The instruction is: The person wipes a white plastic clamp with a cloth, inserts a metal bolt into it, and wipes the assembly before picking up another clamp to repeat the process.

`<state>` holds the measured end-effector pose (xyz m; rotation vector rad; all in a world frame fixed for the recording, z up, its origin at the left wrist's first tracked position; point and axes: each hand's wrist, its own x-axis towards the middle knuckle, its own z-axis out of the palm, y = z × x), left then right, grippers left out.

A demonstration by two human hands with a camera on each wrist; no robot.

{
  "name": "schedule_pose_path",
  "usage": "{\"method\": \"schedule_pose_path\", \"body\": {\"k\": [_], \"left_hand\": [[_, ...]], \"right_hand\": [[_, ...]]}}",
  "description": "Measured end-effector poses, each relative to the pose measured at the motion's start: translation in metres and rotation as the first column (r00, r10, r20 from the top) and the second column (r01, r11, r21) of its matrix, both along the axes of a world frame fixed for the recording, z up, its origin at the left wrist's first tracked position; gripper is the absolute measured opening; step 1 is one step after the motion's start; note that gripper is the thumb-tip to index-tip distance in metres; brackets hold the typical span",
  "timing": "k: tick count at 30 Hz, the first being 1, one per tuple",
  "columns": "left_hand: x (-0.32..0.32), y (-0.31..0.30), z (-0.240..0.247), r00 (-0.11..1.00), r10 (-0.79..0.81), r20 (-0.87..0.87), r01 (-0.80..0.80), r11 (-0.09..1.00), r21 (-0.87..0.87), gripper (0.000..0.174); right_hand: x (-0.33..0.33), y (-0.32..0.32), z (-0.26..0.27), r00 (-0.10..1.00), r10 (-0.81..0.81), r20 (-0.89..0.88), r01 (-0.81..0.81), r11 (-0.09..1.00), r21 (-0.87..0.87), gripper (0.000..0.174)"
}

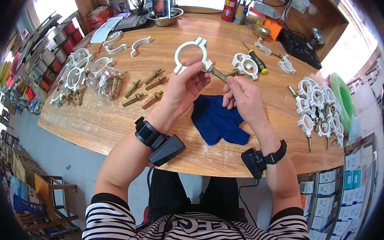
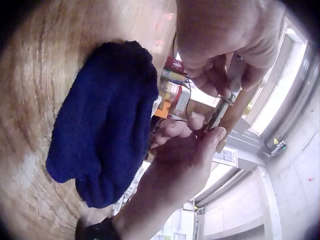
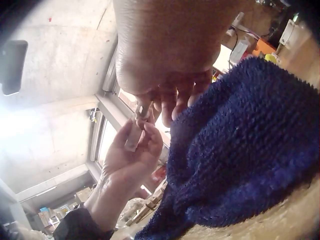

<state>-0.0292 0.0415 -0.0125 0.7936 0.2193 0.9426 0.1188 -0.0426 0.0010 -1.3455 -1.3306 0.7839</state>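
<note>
Above the table, the left hand (image 1: pixel 184 88) pinches a white ring clamp (image 1: pixel 177 56) near its base, the ring standing up and to the left. A brass-coloured bolt (image 1: pixel 218 74) extends from the clamp toward the right hand (image 1: pixel 245 98), whose thumb and forefinger pinch its far end. Below the hands a dark blue cloth (image 1: pixel 215 121) lies on the table. In the left wrist view the bolt (image 2: pixel 216 116) runs between both hands, beyond the cloth (image 2: pixel 107 125). The right wrist view shows the left hand (image 3: pixel 131 160) holding the clamp, partly hidden by fingers.
Several loose bolts (image 1: pixel 132 88) and a plastic bag (image 1: pixel 104 83) lie left of the hands, with white clamps (image 1: pixel 75 78) farther left. A screwdriver (image 1: pixel 258 62) lies behind the right hand beside assembled clamps (image 1: pixel 245 66). More clamps (image 1: pixel 316 97) are piled at right by a green coil (image 1: pixel 343 107).
</note>
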Motion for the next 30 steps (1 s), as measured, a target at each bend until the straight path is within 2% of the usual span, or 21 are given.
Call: {"method": "schedule_pose_path", "body": {"k": [4,6,9,16,18,20,22,24,25,27,28,29,30], "left_hand": [[-0.001,0.002,-0.001,0.999,-0.012,-0.029,0.012,1.000,0.017,0.034],[0.000,0.001,0.000,0.999,0.004,-0.039,-0.003,1.000,0.008,0.034],[0.001,0.000,0.002,0.998,0.035,-0.059,-0.035,0.999,-0.001,0.034],[0.001,-0.007,0.008,0.999,0.028,-0.035,-0.028,1.000,0.004,0.026],[0.002,-0.006,0.007,0.999,0.026,-0.023,-0.025,1.000,0.015,0.022],[0.001,-0.005,0.006,1.000,0.024,-0.011,-0.024,0.999,0.025,0.018],[0.000,-0.004,0.005,0.998,0.048,-0.039,-0.044,0.995,0.084,0.023],[0.000,-0.002,0.004,0.998,0.053,-0.033,-0.050,0.996,0.077,0.020],[0.000,-0.002,0.004,0.998,0.058,-0.029,-0.056,0.996,0.069,0.018],[0.000,-0.003,0.005,0.996,0.060,-0.070,-0.052,0.993,0.107,0.017],[0.000,-0.003,0.006,0.992,0.066,-0.108,-0.050,0.988,0.145,0.015],[0.000,-0.004,0.007,0.992,0.061,-0.109,-0.045,0.988,0.146,0.015],[0.000,-0.005,0.008,0.978,0.078,-0.193,-0.033,0.974,0.224,0.015]], "right_hand": [[0.000,-0.001,0.004,0.993,0.081,-0.086,-0.088,0.993,-0.079,0.040],[-0.001,-0.001,0.004,0.954,0.113,-0.276,-0.163,0.973,-0.163,0.042],[-0.002,-0.001,0.001,0.920,0.132,-0.370,-0.223,0.950,-0.218,0.043],[-0.002,-0.002,0.002,0.907,0.178,-0.381,-0.280,0.931,-0.232,0.044],[0.000,-0.001,0.000,0.851,0.222,-0.476,-0.357,0.909,-0.214,0.044],[0.000,-0.002,0.000,0.852,0.223,-0.473,-0.360,0.906,-0.221,0.045],[-0.001,-0.002,0.001,0.854,0.225,-0.470,-0.364,0.903,-0.230,0.046],[-0.003,-0.002,0.005,0.925,0.200,-0.322,-0.303,0.901,-0.310,0.046],[-0.002,-0.002,0.005,0.925,0.197,-0.325,-0.301,0.902,-0.309,0.046],[0.000,0.000,0.006,0.984,0.105,-0.144,-0.133,0.971,-0.200,0.038],[0.003,0.001,0.004,0.984,0.100,-0.147,-0.128,0.972,-0.199,0.038],[0.007,0.004,0.000,0.996,0.048,-0.070,-0.051,0.998,-0.039,0.031],[0.009,0.005,-0.002,1.000,-0.018,-0.003,0.018,0.992,0.127,0.025]]}}
